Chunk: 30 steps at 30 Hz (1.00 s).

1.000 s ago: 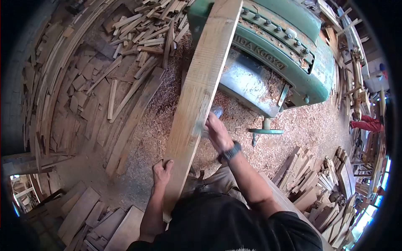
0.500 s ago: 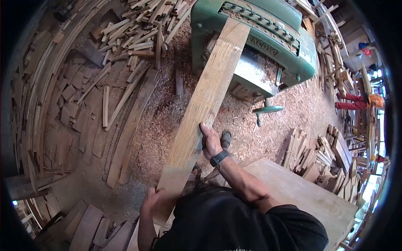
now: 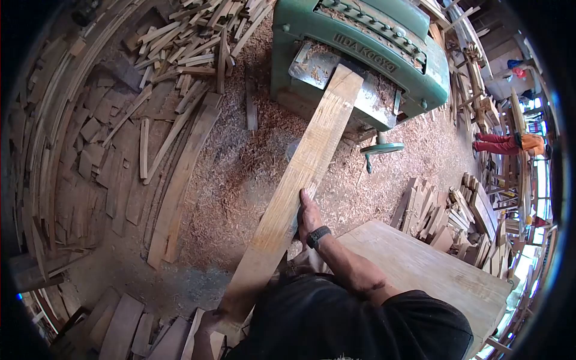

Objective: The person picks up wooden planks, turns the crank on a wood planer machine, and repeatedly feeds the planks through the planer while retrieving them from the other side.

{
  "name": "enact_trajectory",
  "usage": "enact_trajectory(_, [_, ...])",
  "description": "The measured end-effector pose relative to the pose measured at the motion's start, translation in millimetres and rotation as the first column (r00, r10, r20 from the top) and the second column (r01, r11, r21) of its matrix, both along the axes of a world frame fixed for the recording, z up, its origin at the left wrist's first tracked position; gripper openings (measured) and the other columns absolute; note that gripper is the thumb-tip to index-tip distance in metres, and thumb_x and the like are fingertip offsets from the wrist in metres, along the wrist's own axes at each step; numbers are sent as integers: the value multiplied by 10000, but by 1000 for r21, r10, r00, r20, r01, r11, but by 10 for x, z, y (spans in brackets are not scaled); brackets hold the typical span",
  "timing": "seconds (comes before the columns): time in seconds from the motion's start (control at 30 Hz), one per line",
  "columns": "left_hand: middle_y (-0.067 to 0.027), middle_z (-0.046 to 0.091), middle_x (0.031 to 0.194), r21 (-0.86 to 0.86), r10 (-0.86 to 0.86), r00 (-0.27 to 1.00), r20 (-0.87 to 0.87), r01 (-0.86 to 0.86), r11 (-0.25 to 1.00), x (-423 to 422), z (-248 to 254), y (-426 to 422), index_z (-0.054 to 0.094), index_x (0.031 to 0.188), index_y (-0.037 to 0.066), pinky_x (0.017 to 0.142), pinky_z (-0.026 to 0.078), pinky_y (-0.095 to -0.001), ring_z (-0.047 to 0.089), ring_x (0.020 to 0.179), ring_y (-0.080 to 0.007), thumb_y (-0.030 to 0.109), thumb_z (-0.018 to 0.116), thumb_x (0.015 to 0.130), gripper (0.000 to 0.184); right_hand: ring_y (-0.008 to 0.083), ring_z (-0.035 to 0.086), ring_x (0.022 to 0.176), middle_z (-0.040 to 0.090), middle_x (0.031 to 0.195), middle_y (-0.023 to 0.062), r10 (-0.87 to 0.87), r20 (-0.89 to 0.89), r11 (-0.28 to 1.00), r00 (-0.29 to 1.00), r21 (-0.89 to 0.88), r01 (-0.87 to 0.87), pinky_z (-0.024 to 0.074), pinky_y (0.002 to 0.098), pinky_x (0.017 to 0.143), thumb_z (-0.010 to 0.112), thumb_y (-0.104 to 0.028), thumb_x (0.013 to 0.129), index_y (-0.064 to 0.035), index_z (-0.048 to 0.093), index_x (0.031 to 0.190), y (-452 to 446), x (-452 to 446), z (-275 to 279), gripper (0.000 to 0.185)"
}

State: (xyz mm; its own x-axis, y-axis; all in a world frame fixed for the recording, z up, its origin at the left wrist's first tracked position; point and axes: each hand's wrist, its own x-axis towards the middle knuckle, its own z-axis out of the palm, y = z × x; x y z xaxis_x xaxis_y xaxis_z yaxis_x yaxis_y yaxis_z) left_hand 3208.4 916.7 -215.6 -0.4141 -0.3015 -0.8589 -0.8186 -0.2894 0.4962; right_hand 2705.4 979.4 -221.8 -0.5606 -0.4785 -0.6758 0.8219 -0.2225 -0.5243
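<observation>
A long wooden board (image 3: 291,186) slants away from my body, its far end over the metal bed of a green planer (image 3: 360,57). My right hand (image 3: 310,216), with a watch strap on the wrist, grips the board's right edge near its middle. The thumb lies along the upper face and the other fingers are hidden beneath. At the near end, low in the view, my left hand (image 3: 209,322) holds the board's left edge; most of its fingers are out of sight. The planer's slot lies beyond the board's far tip.
A handwheel (image 3: 384,148) juts from the planer's front. Wood shavings (image 3: 234,180) cover the floor. Scrap sticks (image 3: 192,45) and planks (image 3: 186,180) lie to the left. On the right are a wide panel (image 3: 420,258), stacked offcuts (image 3: 429,216) and a person in red trousers (image 3: 498,143).
The board has come back toward me, and its far end has dropped from in front of the planer's lettering to over the bed. Both hands have moved down the view with it.
</observation>
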Motion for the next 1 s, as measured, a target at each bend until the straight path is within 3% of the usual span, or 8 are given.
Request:
enact_trajectory(0.07, [-65,690,900,-63,-136,989,60,140,988,30,-83,56,689,994,-26,750,485,-299,608,834,-121,313,695,794,393,248,529,1164,557,1280,118,39,-62,998,997,42,-37,393,403,1013,559,-417,930,-3,459,1309,-30,-74,-1,570])
enact_trajectory(0.13, [-70,693,904,39,141,989,39,-143,989,152,-412,147,686,1021,-17,751,487,-309,612,823,-125,320,684,808,399,218,554,1118,578,1241,111,6,-240,1000,971,9,-3,421,365,977,582,-404,923,5,475,1291,-75,-147,-138,561])
enact_trajectory(0.27, [-71,692,869,22,160,985,59,-162,987,-67,-481,241,687,1025,-10,727,485,-323,611,804,-126,357,665,829,417,172,586,1023,620,1146,92,66,-418,978,906,206,23,450,313,907,591,-391,926,29,537,1221,-60,-38,-296,516])
enact_trajectory(0.43, [-109,678,766,-306,-99,988,121,132,943,-453,-280,311,682,923,-39,675,487,-358,619,746,-136,441,659,826,491,163,588,977,631,1093,91,32,-424,964,905,251,84,458,313,880,575,-399,934,42,562,1180,-86,-159,-270,506])
enact_trajectory(0.57, [-143,682,737,-215,-59,957,284,124,969,-932,-106,225,692,867,-14,655,496,-379,652,709,-189,470,677,798,489,164,595,933,641,1056,94,61,-517,942,854,312,121,464,308,853,562,-404,938,55,577,1155,-145,-457,-265,508])
enact_trajectory(0.73, [-224,668,756,-399,-68,992,107,106,911,-1407,-5,272,693,864,-8,645,493,-412,696,774,-252,466,673,792,481,187,616,913,661,1031,133,19,-499,945,866,292,148,480,321,828,587,-379,924,80,598,1118,-251,-871,-340,499])
enact_trajectory(0.83, [-246,644,713,-527,-254,967,-20,205,824,-1122,-645,304,689,872,-15,626,485,-433,697,759,-284,471,662,796,492,195,618,931,664,1034,145,98,-533,903,840,402,150,477,320,837,584,-385,925,81,607,1110,-278,-963,-261,502])
enact_trajectory(1.0, [-276,621,691,-451,-140,989,53,149,880,-1464,-491,245,682,829,-32,607,475,-470,669,718,-395,513,667,781,547,199,606,958,646,1073,150,53,-493,947,868,302,114,465,323,865,608,-404,907,72,572,1158,-284,-1183,-470,540])
